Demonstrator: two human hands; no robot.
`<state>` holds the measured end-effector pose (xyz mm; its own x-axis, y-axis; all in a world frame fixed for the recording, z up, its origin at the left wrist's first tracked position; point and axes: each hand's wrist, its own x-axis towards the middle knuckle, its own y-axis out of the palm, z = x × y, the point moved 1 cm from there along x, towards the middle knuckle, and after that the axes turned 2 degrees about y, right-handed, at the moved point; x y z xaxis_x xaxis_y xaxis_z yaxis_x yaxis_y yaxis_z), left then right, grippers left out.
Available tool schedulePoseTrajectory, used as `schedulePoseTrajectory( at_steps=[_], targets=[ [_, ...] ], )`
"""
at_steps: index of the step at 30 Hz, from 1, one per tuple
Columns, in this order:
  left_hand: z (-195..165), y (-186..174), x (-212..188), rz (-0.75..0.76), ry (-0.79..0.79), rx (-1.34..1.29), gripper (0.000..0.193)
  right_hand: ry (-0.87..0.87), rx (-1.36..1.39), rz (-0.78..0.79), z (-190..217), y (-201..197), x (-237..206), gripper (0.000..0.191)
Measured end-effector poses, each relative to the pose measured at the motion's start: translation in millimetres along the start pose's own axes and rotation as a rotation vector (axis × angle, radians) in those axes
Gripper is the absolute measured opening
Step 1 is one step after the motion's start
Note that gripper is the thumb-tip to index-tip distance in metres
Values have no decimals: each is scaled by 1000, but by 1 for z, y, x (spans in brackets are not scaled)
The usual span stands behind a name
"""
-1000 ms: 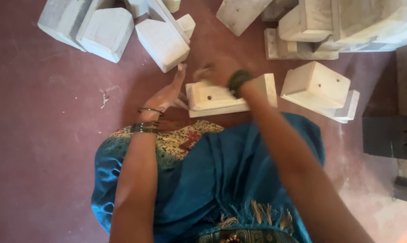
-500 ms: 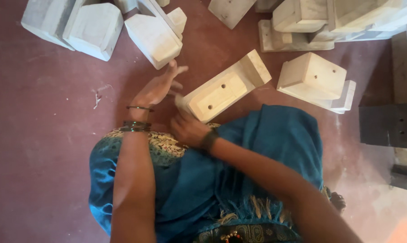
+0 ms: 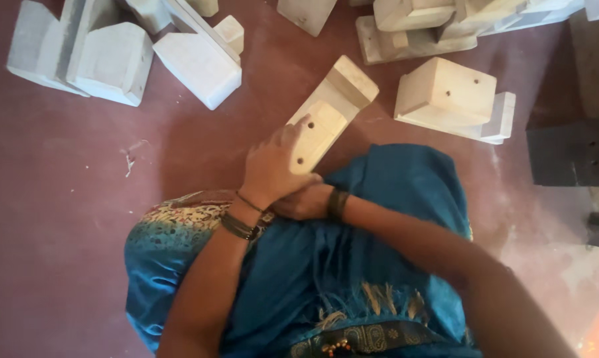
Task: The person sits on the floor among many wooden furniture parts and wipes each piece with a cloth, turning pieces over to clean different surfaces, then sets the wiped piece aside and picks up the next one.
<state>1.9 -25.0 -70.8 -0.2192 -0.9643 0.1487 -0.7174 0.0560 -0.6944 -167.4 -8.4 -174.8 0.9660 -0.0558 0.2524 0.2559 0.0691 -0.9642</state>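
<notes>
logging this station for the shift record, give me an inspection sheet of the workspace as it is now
surface: dusty maroon floor.
job's things: pale stepped wooden block lying at an angle, drilled holes on top.
clutter: similar pale wooden blocks scattered beyond; dark grey block at right.
hands: left hand on the block's near end; right hand tucked under it, grip hidden.
cables: nothing seen.
surroundings: blue patterned cloth over the lap.
</notes>
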Motion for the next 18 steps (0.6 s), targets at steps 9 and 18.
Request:
schedulePoseTrajectory(
  at_steps=[9, 18],
  targets=[
    [26, -7, 6, -190, 12, -55, 102, 107, 94, 3, -20, 17, 29, 39],
    [26, -16, 10, -159, 114, 41, 99, 172, -121, 40, -25, -34, -12, 35]
  ],
)
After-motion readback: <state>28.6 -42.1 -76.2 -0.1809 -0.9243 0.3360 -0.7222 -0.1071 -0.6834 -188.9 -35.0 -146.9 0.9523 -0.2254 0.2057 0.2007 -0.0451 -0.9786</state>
